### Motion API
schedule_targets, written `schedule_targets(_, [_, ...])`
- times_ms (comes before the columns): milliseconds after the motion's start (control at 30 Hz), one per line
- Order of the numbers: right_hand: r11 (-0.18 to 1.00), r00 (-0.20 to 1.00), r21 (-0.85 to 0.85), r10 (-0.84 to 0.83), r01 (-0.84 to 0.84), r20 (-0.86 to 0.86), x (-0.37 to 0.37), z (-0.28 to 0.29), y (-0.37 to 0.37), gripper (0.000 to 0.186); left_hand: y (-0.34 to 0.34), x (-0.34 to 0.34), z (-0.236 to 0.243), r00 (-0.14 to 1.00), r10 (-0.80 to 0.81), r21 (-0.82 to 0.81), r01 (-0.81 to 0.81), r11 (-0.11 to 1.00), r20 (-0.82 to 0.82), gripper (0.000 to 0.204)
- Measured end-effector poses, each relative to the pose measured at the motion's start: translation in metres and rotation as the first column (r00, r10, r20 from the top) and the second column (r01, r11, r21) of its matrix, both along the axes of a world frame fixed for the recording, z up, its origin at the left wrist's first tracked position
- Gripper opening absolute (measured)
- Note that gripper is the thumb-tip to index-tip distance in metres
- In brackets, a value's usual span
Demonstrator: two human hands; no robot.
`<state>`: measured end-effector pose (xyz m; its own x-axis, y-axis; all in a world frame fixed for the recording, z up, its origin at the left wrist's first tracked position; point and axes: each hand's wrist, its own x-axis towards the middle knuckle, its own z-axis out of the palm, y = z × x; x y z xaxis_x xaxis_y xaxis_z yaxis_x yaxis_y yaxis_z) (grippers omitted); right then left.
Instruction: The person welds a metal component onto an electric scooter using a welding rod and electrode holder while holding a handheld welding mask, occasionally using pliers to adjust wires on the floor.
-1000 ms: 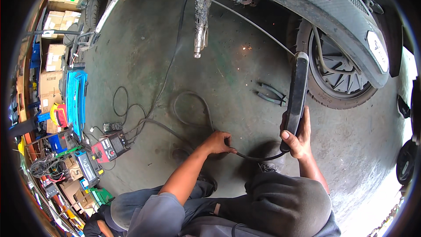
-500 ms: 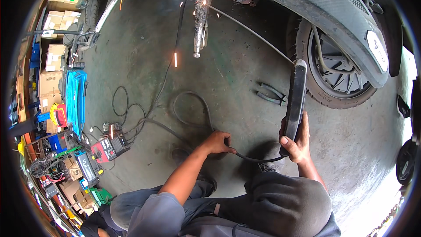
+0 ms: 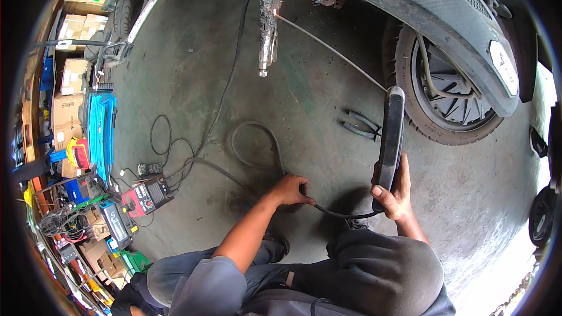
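My right hand (image 3: 395, 193) grips a black electrode holder (image 3: 391, 140), whose long thin rod (image 3: 331, 46) reaches up-left to a rough, crusted metal bar (image 3: 268, 38). A small orange glow shows where rod and bar meet. My left hand (image 3: 293, 190) is closed on the holder's black cable (image 3: 254, 127), which runs in a loop across the floor. Pliers (image 3: 363, 129) lie on the floor just left of the holder. The bar hangs from the underside of a grey vehicle (image 3: 421, 6), beside its rear-suspension-like bracket and a wheel (image 3: 448, 93).
At left stand a red machine (image 3: 143, 197) with cables, a blue panel (image 3: 102, 134), cardboard boxes (image 3: 69, 120) and cluttered tools. A pale metal stand (image 3: 140, 17) rises upper left. My knees fill the lower edge. Part of another person's arm (image 3: 136, 310) shows bottom left.
My right hand and the holder have moved down and slightly left, the rod's tip shifting down along the bar. Sparks flying half a second ago have died to a small glow. My left hand stays still.
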<state>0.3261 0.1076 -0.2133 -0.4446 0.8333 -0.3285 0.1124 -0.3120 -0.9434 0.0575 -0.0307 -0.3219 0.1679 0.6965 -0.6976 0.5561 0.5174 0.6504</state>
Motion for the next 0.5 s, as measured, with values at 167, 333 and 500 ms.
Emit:
schedule_targets(167, [0.960,0.979,-0.279,-0.033,-0.025,-0.201,0.003,0.002,0.004,0.092,-0.001,-0.001,-0.001,1.000,0.003,-0.016,-0.003,1.000,0.008,0.047])
schedule_targets(333, [0.950,0.981,0.312,-0.055,-0.006,0.188,-0.003,-0.011,-0.003,0.095,0.001,-0.001,0.005,1.000,0.027,-0.044,-0.027,0.999,0.003,0.045])
schedule_targets(500, [0.972,0.949,-0.076,-0.234,0.223,-0.211,0.003,0.007,-0.001,0.100,0.000,0.002,0.001,0.998,0.055,-0.008,-0.054,0.998,0.022,0.044])
